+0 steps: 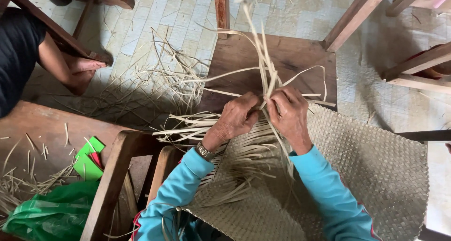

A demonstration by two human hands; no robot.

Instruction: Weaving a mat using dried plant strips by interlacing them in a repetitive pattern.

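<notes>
A bundle of pale, flat straw strips [263,67] is held upright between the two hands, with its long axis running from the hands up toward the top of the view; the free ends are fanned out and some are curled to the right. The left hand [237,116] is closed around the base of the bundle, the fingers bent tightly on the strips. The right hand [291,114] is pressed just beside it, and its fingers are also curled on the same strips. A metal wristwatch [204,151] is worn on the left wrist, and both arms are covered by bright turquoise sleeves [329,194].

Under the hands a beige woven mat [376,166] is spread, with a fine, regular plaited texture; its unfinished edge is seen at the left, where loose strips [188,126] stick out flat. A dark wooden board [291,58] lies behind the hands. Thin straw waste [155,76] is scattered on the tiled floor. At the left, a green plastic bag [51,213] and another person's bare foot [82,67] are seen.
</notes>
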